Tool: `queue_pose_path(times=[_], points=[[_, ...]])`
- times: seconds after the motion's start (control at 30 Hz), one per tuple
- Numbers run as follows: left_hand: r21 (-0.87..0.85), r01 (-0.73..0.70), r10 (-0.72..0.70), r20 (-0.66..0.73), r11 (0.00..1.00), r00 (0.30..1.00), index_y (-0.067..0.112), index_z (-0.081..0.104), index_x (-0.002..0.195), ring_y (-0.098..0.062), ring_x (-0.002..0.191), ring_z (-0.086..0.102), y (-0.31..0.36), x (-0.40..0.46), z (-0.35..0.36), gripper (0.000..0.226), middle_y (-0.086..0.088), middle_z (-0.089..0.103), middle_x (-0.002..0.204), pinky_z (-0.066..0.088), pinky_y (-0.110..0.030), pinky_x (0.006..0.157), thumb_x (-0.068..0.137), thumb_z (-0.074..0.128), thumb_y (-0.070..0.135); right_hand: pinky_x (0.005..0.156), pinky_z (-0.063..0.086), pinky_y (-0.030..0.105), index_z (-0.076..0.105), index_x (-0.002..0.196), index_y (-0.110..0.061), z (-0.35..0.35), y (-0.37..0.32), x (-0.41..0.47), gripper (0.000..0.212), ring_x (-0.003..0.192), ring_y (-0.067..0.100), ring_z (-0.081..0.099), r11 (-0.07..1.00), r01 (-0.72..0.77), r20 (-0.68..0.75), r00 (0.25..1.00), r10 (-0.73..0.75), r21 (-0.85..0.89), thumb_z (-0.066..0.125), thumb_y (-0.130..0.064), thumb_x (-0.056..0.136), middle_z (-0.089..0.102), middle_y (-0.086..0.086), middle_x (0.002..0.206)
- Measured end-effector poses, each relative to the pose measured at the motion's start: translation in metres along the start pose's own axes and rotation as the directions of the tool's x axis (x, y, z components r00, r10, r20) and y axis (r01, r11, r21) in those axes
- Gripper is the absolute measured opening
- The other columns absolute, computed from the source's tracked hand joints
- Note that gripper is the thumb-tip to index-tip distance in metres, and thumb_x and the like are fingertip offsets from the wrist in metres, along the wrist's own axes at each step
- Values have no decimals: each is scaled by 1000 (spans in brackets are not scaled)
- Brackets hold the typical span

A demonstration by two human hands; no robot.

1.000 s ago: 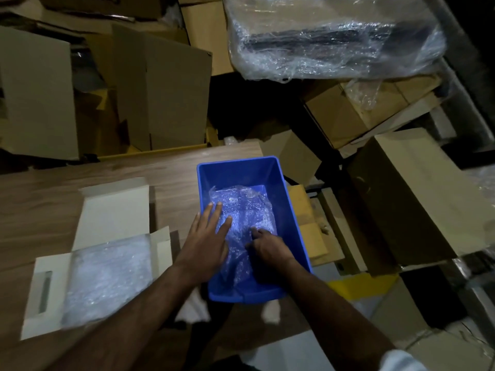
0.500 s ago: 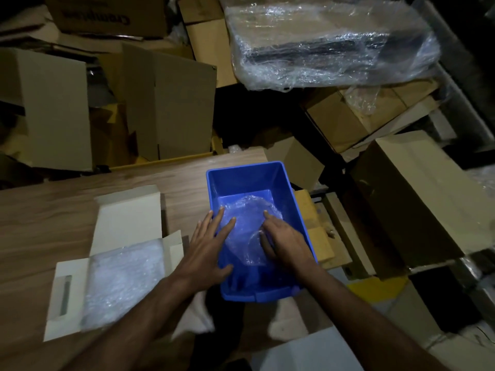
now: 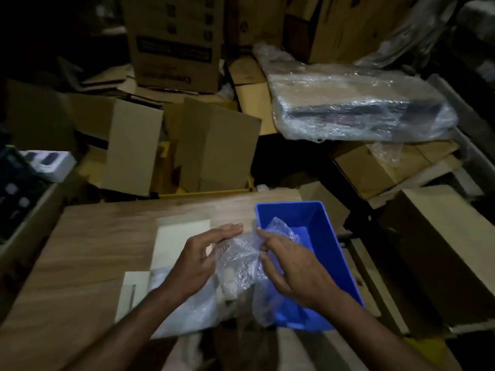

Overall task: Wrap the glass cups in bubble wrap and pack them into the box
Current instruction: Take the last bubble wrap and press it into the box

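Observation:
A bubble-wrapped bundle [image 3: 241, 263], apparently a glass cup, hangs between my two hands above the left rim of the blue plastic bin [image 3: 332, 253]. My left hand [image 3: 198, 263] holds its left side with fingers nearly straight and thumb tucked against the wrap. My right hand [image 3: 289, 266] grips its right side, fingers curled on the wrap. Loose wrap trails down into the bin. A white cardboard box [image 3: 176, 236] lies open on the wooden table [image 3: 88, 253], lined with bubble wrap [image 3: 184, 314] and partly hidden by my left arm.
Brown cartons [image 3: 214, 145] crowd behind the table, one tall printed box [image 3: 174, 44] among them. A plastic-wrapped flat package [image 3: 359, 103] lies at the back right. More cartons [image 3: 439, 247] stand right of the bin. A tray of dark items [image 3: 18, 188] sits at far left.
Both hands have lifted the bubble-wrapped bundle up out of the blue bin and carried it left over the bin's rim. The camera has tilted up and shifted.

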State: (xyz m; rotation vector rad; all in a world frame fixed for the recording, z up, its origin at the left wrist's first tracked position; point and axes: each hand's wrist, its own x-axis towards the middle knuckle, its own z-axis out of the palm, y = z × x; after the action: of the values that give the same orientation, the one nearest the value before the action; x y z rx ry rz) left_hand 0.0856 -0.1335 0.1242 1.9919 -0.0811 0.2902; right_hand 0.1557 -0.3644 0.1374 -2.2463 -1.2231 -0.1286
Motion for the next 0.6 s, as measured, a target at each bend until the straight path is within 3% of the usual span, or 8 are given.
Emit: queue_pose_path(times=[0.13,0.23,0.3,0.33,0.4,0.47,0.53,0.6], points=[[-21,96,-96,-5,995,995,23,74,117,-7,131,56,2,-28,-50,34,15,72,122,45,-28,107,99,59,-1,62,44,27,53,107,-25,15,-37,36,14,72,7,57,989,-17,20,1000,14,149,45,-36,106,60,-12,83],[-125,131,-152,-176,983,973,13,75,103,-15,100,71,-2,-44,-65,22,1,76,100,55,-24,85,100,56,1,54,45,36,52,99,-23,34,-55,60,14,59,12,57,899,-154,86,988,129,410,48,-34,106,61,-4,68],[-261,198,-274,-302,945,913,6,71,97,-18,78,73,-4,-49,-65,20,-8,75,85,57,-28,68,102,52,7,52,50,31,57,97,-13,51,-68,75,19,60,16,62,681,-349,186,934,304,643,53,-30,105,67,1,68],[-309,247,-350,-341,918,873,5,70,95,-18,68,71,-4,-50,-64,21,-9,75,77,55,-28,60,103,52,12,57,54,29,61,97,-9,59,-73,82,23,66,18,65,511,-468,284,872,398,721,55,-30,103,70,2,74],[-374,354,-493,-394,857,776,3,69,90,-14,52,63,-10,-52,-65,29,-5,71,62,47,-23,47,104,53,23,83,59,38,74,103,-7,72,-82,88,39,89,26,70,25,-654,575,682,452,756,56,-42,101,75,11,98],[-469,432,-626,-433,771,648,7,70,83,-12,50,60,-19,-54,-71,33,0,65,54,45,-20,44,104,55,27,107,46,51,75,116,-4,85,-87,79,64,116,35,65,-436,-611,749,567,341,661,55,-61,95,70,21,123],[-511,488,-705,-463,707,537,11,67,74,-6,45,57,-31,-60,-78,35,4,58,51,41,-17,40,103,54,26,113,39,50,66,131,-3,94,-92,59,88,126,38,58,-595,-505,749,602,277,625,66,-74,80,62,24,135],[-510,535,-739,-472,673,480,15,63,69,-2,37,51,-40,-66,-81,37,5,55,51,36,-16,37,103,53,24,107,45,43,65,132,-4,100,-102,45,92,122,34,61,-549,-537,742,616,264,641,85,-65,66,63,23,135]])
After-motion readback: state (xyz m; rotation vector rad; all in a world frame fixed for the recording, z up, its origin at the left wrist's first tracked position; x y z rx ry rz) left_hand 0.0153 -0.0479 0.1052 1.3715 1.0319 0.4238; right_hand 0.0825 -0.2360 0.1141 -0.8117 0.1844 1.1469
